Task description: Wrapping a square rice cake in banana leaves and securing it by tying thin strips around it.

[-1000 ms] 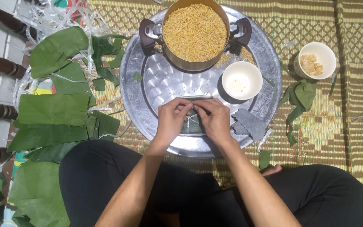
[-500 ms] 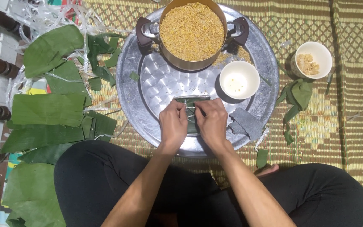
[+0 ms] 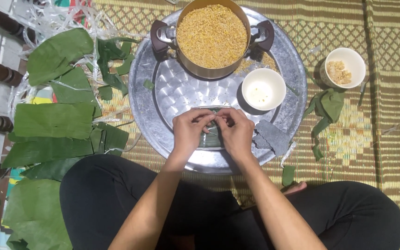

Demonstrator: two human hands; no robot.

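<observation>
At six o'clock on the round metal tray point(image 3: 163, 99), the left hand point(image 3: 188, 132) and right hand point(image 3: 237, 132) are pinching a leaf-wrapped parcel point(image 3: 210, 139), apparently folding it shut; tying next would need steady tension, the pot of grain point(image 3: 211, 34) sitting at twelve.

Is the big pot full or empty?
Full. The pot on the round metal tray has no lid, and yellow grains fill it nearly to the rim.

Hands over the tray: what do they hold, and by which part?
Both the left hand and right hand pinch a leaf parcel at its top edge.
</observation>
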